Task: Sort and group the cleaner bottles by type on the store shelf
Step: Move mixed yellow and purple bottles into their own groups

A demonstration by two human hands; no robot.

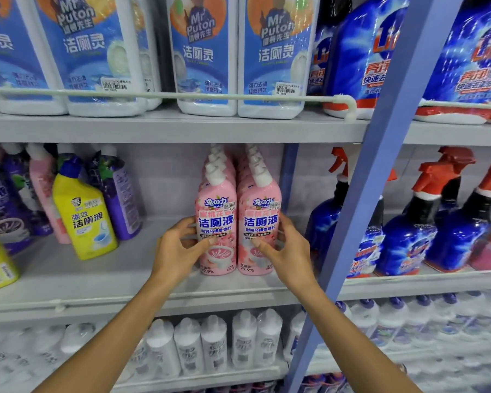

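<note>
Two rows of pink toilet-cleaner bottles with white caps stand side by side on the middle shelf (131,282). My left hand (179,248) wraps the front bottle of the left row (217,211), thumb across its label. My right hand (284,248) holds the front bottle of the right row (260,211) from its right side. Both bottles stand upright on the shelf and touch each other. To the left stand a yellow bottle (84,219), purple bottles (119,194) and one pink bottle (44,191) mixed together, leaning.
A blue upright post (360,211) stands just right of my right hand. Blue spray bottles with red triggers (408,231) fill the shelf beyond it. White-and-blue jugs (270,55) sit above, white bottles (216,344) below. Bare shelf lies between the yellow bottle and the pink rows.
</note>
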